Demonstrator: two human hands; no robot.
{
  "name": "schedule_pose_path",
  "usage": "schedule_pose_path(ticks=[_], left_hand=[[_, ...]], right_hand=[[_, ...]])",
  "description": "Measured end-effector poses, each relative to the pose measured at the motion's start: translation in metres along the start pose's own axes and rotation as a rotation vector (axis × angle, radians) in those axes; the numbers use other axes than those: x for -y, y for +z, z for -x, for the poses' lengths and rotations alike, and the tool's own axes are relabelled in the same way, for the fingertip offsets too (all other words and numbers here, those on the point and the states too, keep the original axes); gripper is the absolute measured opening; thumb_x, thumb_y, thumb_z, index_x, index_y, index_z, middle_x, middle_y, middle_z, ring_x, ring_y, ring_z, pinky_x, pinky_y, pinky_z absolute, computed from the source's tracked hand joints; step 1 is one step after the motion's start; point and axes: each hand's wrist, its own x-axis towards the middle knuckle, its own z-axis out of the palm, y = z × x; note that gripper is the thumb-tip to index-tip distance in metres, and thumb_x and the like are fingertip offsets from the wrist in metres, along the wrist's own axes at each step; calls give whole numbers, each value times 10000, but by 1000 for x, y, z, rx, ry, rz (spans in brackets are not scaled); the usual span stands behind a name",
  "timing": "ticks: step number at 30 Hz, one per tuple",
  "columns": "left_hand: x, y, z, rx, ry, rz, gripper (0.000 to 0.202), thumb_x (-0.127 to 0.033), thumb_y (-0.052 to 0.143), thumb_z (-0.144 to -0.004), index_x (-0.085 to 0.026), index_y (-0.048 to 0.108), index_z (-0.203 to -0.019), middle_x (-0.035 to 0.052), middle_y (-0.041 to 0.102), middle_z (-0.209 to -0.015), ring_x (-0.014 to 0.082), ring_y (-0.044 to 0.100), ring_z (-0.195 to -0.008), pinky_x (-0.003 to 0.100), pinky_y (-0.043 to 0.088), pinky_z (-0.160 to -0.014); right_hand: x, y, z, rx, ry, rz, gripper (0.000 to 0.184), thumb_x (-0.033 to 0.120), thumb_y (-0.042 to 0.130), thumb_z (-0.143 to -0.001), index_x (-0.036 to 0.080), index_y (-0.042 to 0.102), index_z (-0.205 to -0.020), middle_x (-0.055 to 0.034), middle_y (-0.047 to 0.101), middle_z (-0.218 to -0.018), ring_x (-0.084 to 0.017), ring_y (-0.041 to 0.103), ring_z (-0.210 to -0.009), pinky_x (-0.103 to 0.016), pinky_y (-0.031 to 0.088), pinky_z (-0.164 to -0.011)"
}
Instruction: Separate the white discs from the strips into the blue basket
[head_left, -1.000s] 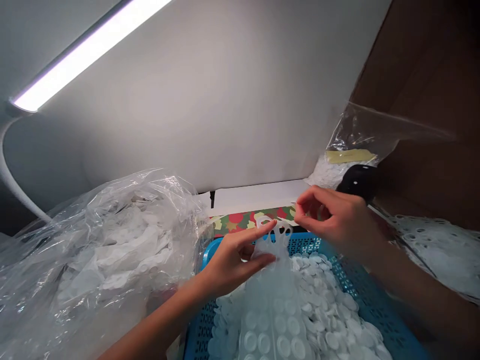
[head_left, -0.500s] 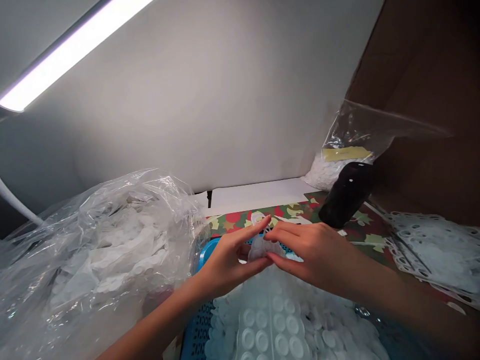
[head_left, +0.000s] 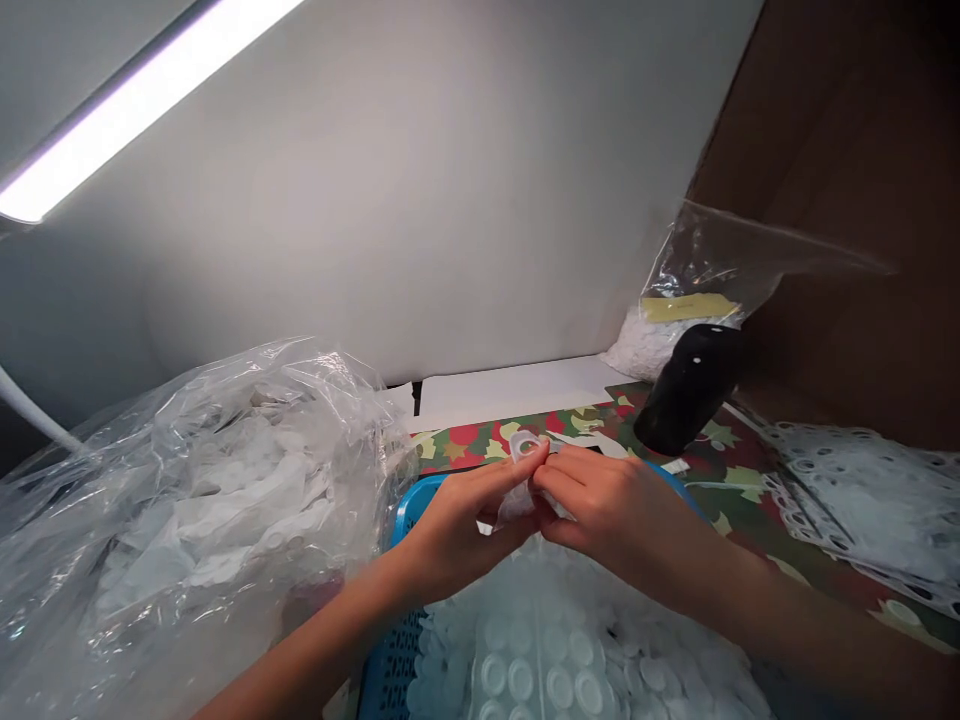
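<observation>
Between my hands is a small translucent white plastic piece with a ring at its top; most of its body is hidden by my fingers. My left hand pinches it from the left, thumb and fingers closed round it. From the right, my right hand has its bent fingertips pressed against the same piece. Both hands are above a blue plastic basket. In the basket lies a sheet of clear round suction-cup-like discs on a heap of loose translucent pieces.
A large clear plastic bag of white pieces fills the left. At right stand a black cylindrical object, a clear bag with white contents and a stack of white plastic frames. A patterned cloth covers the table.
My right fingers have curled in and drawn closer to my left thumb. The ring of the piece has tilted and shows more plainly above the fingers.
</observation>
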Motion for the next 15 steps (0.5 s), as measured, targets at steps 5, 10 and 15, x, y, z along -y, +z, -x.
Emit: schedule_pose_path(ticks=[5, 10, 15], left_hand=[[-4, -4, -2, -9, -78, 50, 613, -138, 586, -826, -283, 401, -1391, -32, 519, -739, 69, 264, -527, 167, 263, -413], [-4, -5, -1, -3, -111, 135, 624, -165, 607, -820, -304, 397, -1391, -40, 487, -746, 58, 228, -502, 176, 235, -396], [-4, -6, -1, 8, -139, 178, 624, -177, 603, -827, -299, 386, -1399, -68, 354, -649, 63, 218, -503, 185, 222, -407]], right_hand=[[-5, -2, 1, -46, 22, -67, 135, 100, 563, -830, 170, 564, -714, 6, 571, -678, -145, 521, -635, -273, 382, -576], [-7, -6, -1, -23, 175, -340, 142, 78, 598, -780, 203, 552, -729, 50, 595, -673, -109, 537, -589, -237, 413, -573], [-7, -9, -4, -21, 258, -457, 114, 111, 613, -790, 218, 582, -765, 44, 653, -703, -121, 596, -577, -229, 445, -523]])
